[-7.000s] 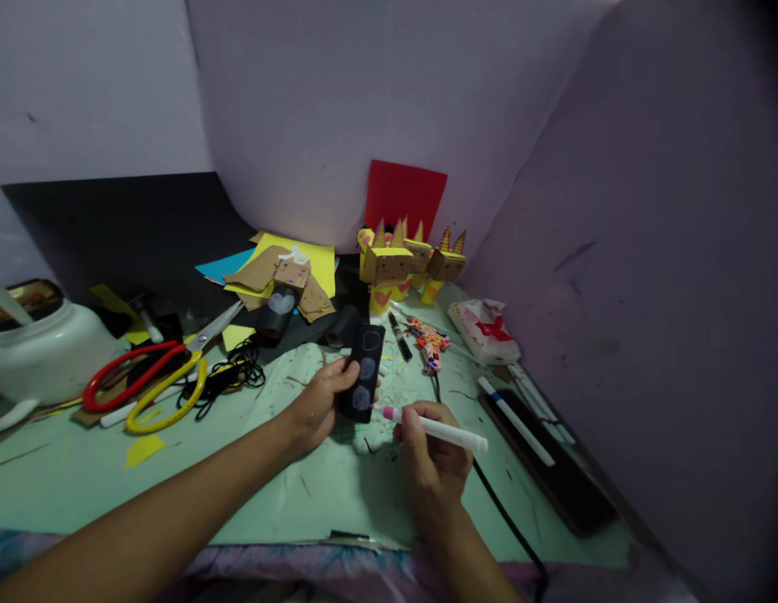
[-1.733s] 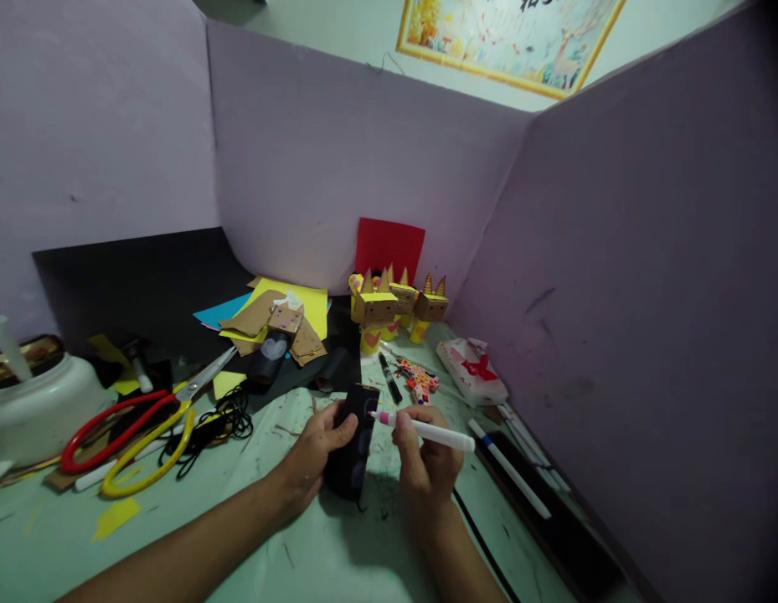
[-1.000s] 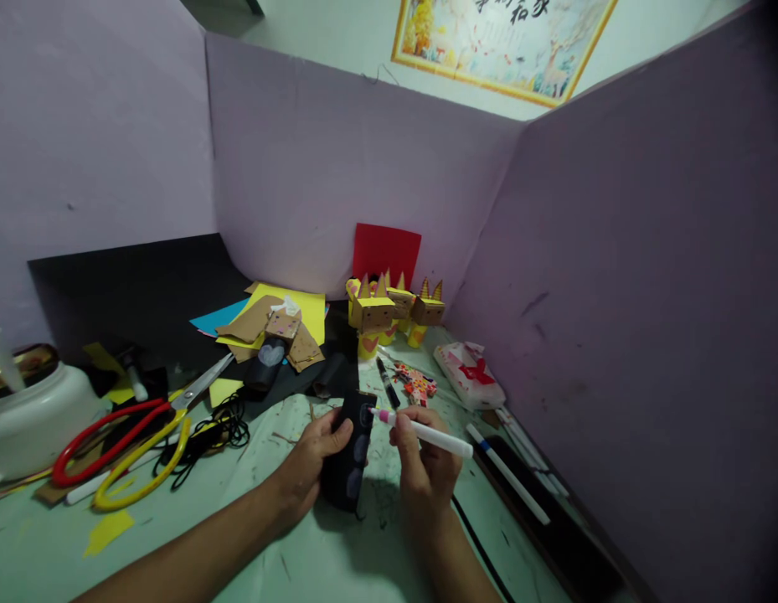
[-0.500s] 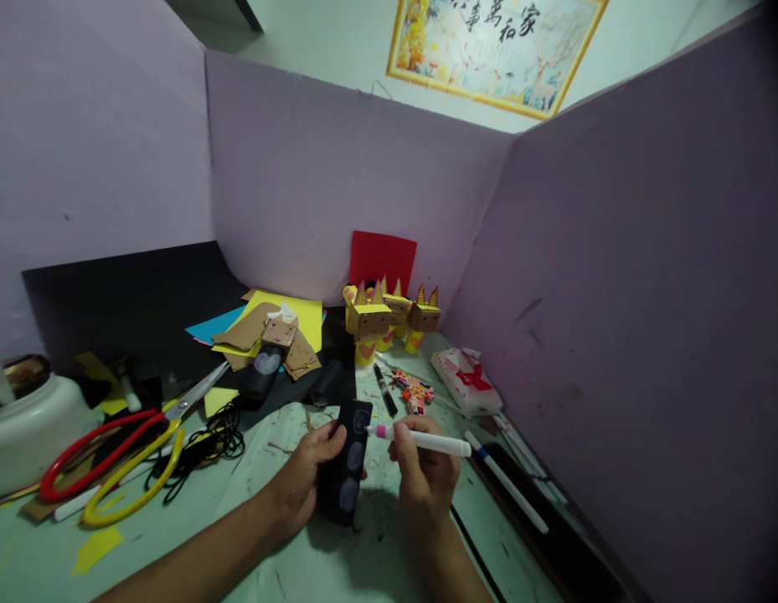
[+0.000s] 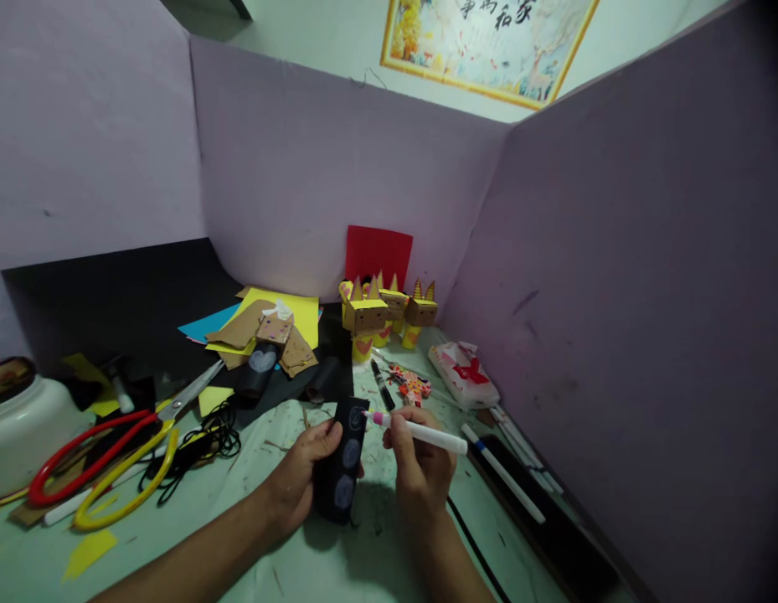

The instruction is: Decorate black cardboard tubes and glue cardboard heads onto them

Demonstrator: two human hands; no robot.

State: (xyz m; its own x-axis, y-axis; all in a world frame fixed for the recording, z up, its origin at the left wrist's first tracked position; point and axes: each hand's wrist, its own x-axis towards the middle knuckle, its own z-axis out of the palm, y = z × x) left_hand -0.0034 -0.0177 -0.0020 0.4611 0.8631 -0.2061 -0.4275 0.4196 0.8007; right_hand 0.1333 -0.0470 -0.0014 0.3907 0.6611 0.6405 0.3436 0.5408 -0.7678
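Note:
My left hand [image 5: 304, 473] is closed around a black paper tube [image 5: 339, 469], thumb on its front and fingers wrapped behind. Several pale purplish round marks run down the tube, and the top one is partly outlined. In my right hand [image 5: 423, 469] is a white marker pen [image 5: 434, 437] with a pink tip end, gripped between thumb and fingers. Its tip points left and is at or very close to the top mark on the tube. Just beyond the hands lies a black pen [image 5: 382, 385] beside a small orange-and-red patterned piece [image 5: 410, 385].
Scissors with red and yellow handles [image 5: 121, 461], tangled black cord [image 5: 203, 448] and a white jar [image 5: 33, 435] are at left. Coloured paper [image 5: 304, 311] and cardboard figures [image 5: 367, 318] stand farther back. A tissue pack [image 5: 464, 374] and another marker [image 5: 505, 476] lie right, by the purple partition [image 5: 602, 276].
The view has shifted slightly, so everything sits a little more to the left and higher. The top mark on the tube shows more of an outline. Both hands keep their holds.

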